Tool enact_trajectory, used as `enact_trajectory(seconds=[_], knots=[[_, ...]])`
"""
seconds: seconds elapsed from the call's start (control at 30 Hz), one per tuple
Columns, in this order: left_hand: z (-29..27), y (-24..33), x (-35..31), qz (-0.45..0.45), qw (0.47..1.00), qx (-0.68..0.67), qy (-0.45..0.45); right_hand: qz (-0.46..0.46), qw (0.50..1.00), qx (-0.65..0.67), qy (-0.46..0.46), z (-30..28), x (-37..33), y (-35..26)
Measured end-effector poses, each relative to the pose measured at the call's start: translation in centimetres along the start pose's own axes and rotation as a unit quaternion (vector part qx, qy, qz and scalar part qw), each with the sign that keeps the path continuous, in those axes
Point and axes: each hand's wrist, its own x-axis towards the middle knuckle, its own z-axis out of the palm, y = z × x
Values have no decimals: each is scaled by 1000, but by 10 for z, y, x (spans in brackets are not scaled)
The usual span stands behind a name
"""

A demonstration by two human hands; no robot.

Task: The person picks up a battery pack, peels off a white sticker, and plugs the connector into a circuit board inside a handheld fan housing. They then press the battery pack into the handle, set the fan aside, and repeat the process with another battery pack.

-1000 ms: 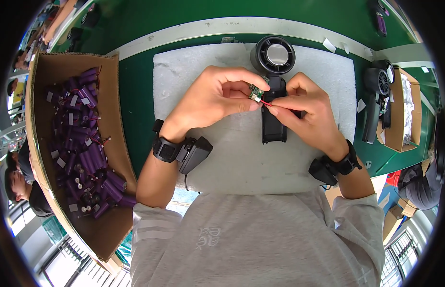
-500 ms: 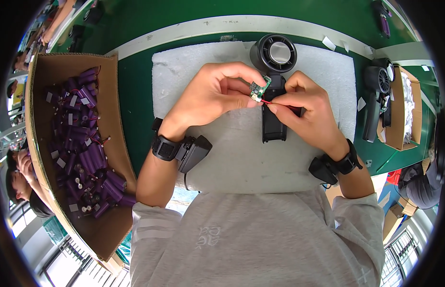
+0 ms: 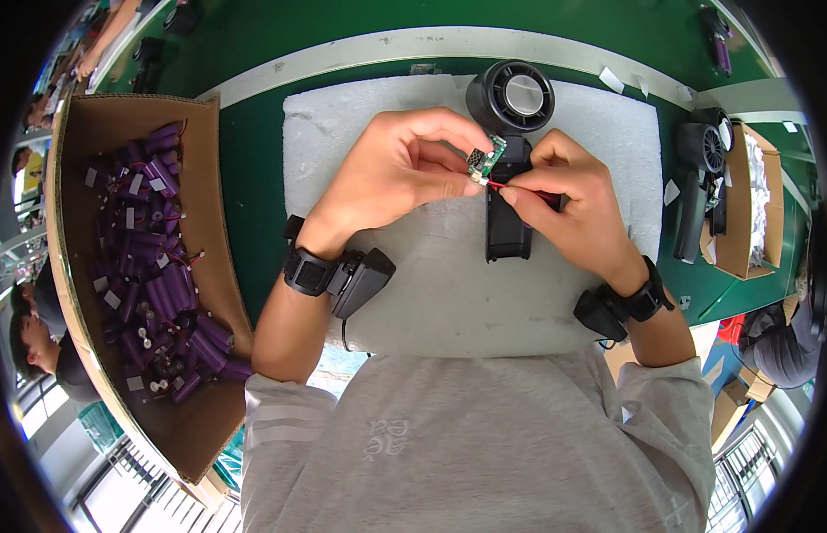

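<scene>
Here, hands (image 3: 378, 173) over pad (image 3: 333, 124), green table (image 3: 253, 169), another person (image 3: 71, 377)

An electronics assembly workshop: a green workbench (image 3: 246, 178) carries a white foam pad (image 3: 413, 306), with a bare circuit board (image 3: 488, 157) above the pad, a black handheld fan (image 3: 508, 233) on it, a cardboard box (image 3: 203, 164) of wired purple battery cells (image 3: 169, 298) left of it, similar fans (image 3: 699, 147) right of it, and another person (image 3: 74, 369) well left of it
</scene>
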Motion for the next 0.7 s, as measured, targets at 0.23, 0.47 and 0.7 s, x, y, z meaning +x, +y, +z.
enact_trajectory(seconds=[0.23,0.47,0.7], knots=[[1,-2,0,16,1000,-11,-7,11,1000,16,-1,0,0,1],[2,-6,1,55,998,17,-6,13,1000,19,-2,-1,0,1],[4,-7,1,67,998,16,17,-18,1000,4,12,1,0,3]])
